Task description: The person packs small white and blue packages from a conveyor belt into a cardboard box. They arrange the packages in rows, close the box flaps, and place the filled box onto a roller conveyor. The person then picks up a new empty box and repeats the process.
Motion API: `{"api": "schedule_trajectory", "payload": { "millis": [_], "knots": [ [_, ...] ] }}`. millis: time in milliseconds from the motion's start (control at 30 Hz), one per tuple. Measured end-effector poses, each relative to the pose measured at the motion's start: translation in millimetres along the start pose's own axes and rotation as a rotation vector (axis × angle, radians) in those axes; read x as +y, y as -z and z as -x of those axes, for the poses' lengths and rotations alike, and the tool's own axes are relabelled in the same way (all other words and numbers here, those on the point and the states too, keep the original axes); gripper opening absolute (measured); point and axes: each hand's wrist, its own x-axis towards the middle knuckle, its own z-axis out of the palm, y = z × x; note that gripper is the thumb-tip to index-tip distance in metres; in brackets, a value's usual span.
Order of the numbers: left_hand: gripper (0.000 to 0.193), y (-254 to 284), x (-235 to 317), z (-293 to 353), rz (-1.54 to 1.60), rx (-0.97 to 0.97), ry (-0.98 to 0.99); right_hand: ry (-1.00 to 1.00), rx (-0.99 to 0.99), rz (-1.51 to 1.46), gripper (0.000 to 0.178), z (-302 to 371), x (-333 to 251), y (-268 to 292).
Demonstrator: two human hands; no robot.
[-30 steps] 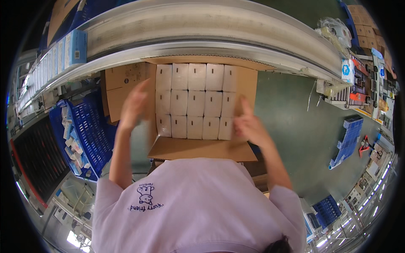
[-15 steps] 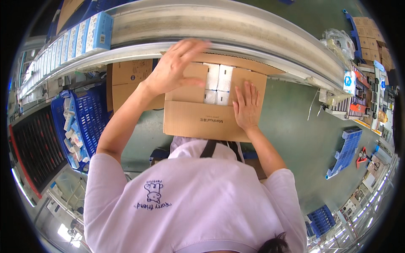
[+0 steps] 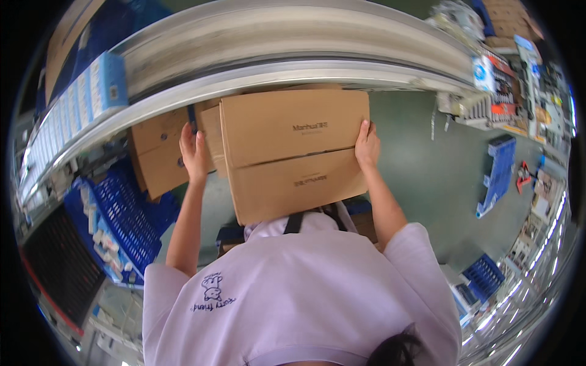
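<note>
A brown cardboard carton (image 3: pixel 299 155) sits in front of me, slightly tilted, against the near edge of the conveyor. Its two long top flaps are folded down and meet at a narrow dark seam, so the contents are hidden. My right hand (image 3: pixel 367 146) lies along the carton's right side, fingers extended. To the left of the carton, a little apart from it, is my left hand (image 3: pixel 194 154) with its fingers stretched out and nothing in them. Beyond that hand stand other brown cartons (image 3: pixel 160 149), partly under the conveyor edge.
A pale conveyor (image 3: pixel 293 46) curves across the far side. Blue-and-white packs (image 3: pixel 110 82) stand in a row on its left. A blue basket (image 3: pixel 131 216) with small packs is at lower left. Blue pallet (image 3: pixel 497 171) and blue crate (image 3: pixel 482 277) are on the right.
The near and far long flaps now cover the inner flaps and white packs. My left hand has moved down and left, off the carton; my right hand has moved to its right side.
</note>
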Motion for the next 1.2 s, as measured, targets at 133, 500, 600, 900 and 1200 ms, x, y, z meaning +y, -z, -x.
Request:
{"api": "schedule_trajectory", "payload": {
  "millis": [133,500,600,900,1200],
  "knots": [
    [0.065,-70,-29,20,0.379,-0.854,0.893,0.038,-0.09,-0.077,0.071,-99,150,16],
    [0.062,-204,181,161,0.329,-0.994,0.77,-0.533,-0.152,-1.052,0.068,-49,385,85],
    [0.065,-304,257,222,0.177,-1.157,0.541,-0.502,0.191,-1.216,0.067,-16,493,146],
    [0.086,-576,394,346,-0.405,-1.021,0.166,-0.81,0.657,-1.029,0.064,-17,604,275],
    [0.088,-789,525,337,-0.417,-1.131,0.047,-0.836,0.787,-1.224,0.062,-199,678,381]
  ]
}}
